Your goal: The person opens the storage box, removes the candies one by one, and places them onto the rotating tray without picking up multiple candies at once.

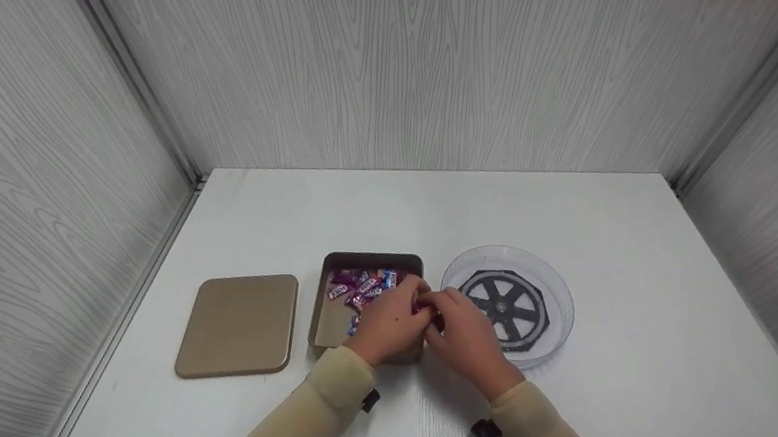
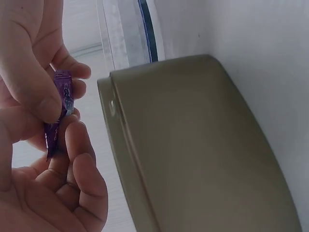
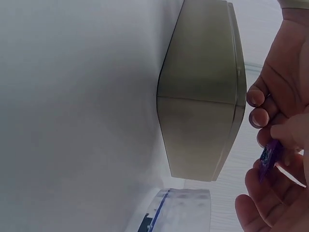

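Just above the right side of an uncovered tin [image 1: 330, 334], both hands meet at a small purple-wrapped candy [image 2: 52, 133]. My left hand [image 1: 390, 322] pinches the candy between thumb and fingers. My right hand [image 1: 467, 337] pinches it too, its fingertips close against the left ones. Dark purple wrapping [image 3: 268, 159] shows between the fingers in the right wrist view. Inside the tin lie several wrapped candies [image 1: 367, 286] in purple, red and blue; the left hand hides some of them.
The tin's bronze-coloured lid [image 1: 239, 325] lies flat on the white table [image 1: 319, 205], left of the tin. To the right stands a round clear plastic dish [image 1: 561, 321] with a black spoked wheel-like pattern [image 1: 503, 306]. Grey wood-grain panels [image 1: 403, 70] enclose the table's back and sides.
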`<state>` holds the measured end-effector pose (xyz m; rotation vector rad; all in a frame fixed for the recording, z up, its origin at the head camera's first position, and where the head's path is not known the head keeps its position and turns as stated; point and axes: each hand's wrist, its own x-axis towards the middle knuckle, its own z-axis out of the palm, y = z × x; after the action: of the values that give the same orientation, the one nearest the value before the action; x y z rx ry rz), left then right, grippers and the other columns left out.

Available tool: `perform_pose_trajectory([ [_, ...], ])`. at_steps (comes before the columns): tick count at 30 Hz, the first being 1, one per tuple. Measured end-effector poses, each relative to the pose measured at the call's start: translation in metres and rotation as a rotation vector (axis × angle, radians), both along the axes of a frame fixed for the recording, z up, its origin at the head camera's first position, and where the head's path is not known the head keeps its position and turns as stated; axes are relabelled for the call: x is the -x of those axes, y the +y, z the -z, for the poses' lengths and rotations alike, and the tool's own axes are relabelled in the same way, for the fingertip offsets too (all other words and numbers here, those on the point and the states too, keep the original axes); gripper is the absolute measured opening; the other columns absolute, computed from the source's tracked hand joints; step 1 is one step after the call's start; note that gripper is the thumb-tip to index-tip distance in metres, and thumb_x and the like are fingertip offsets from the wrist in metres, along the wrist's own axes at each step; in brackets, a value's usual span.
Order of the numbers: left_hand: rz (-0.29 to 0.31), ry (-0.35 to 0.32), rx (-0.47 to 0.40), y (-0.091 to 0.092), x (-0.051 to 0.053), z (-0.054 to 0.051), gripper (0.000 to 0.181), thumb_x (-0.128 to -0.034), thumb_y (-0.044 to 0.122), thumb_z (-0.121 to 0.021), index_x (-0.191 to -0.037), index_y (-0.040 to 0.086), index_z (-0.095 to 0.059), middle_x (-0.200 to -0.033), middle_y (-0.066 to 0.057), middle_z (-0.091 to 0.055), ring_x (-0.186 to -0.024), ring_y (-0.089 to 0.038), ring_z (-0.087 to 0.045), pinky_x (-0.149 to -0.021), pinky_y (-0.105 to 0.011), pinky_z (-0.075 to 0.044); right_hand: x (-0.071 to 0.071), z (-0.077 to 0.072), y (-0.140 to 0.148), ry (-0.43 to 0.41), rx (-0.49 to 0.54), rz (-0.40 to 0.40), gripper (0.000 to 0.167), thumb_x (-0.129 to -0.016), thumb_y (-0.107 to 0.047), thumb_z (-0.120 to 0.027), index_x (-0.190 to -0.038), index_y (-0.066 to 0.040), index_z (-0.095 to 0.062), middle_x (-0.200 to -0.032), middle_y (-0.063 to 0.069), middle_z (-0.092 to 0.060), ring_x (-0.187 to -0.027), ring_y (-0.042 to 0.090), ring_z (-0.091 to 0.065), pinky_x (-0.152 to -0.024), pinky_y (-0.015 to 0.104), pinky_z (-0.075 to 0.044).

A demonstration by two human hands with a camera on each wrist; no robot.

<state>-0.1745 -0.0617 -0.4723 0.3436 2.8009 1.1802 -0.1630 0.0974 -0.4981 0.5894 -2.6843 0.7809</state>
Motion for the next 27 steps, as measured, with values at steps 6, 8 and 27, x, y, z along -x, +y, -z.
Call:
perform_pose_trajectory([
  [6,0.056,0.023,0.028,0.001,0.001,0.004,0.028,-0.0985,0.035,-0.062,-0.122,0.020,-0.059,-0.090,0.005,-0.063,-0.078,-0.015,-0.059,-0.071,-0.036,-0.050,0.004,0.003,0.010,0.011,0.006,0.003,0.029,-0.083,-0.010,-0.073,-0.111,-0.017,-0.072,-0.097,-0.004,-0.061,-0.085,0.015,-0.057,-0.072,0.035,-0.051],
  [8,0.062,0.014,0.036,0.000,0.002,0.004,0.031,-0.0978,0.034,-0.063,-0.124,0.019,-0.059,-0.087,0.006,-0.061,-0.076,-0.014,-0.058,-0.069,-0.035,-0.048,0.007,0.003,0.015,-0.011,0.000,0.014,0.028,-0.084,-0.011,-0.074,-0.112,-0.017,-0.071,-0.099,-0.003,-0.063,-0.089,0.017,-0.059,-0.074,0.037,-0.052],
  [27,0.071,-0.037,0.075,-0.016,0.007,0.012,0.024,-0.0954,0.033,-0.064,-0.115,0.019,-0.064,-0.088,0.009,-0.062,-0.080,-0.013,-0.059,-0.075,-0.037,-0.049,0.028,0.011,0.068,-0.272,-0.176,0.184,0.035,-0.089,-0.013,-0.067,-0.124,-0.009,-0.065,-0.107,0.009,-0.065,-0.101,0.033,-0.061,-0.087,0.051,-0.049],
])
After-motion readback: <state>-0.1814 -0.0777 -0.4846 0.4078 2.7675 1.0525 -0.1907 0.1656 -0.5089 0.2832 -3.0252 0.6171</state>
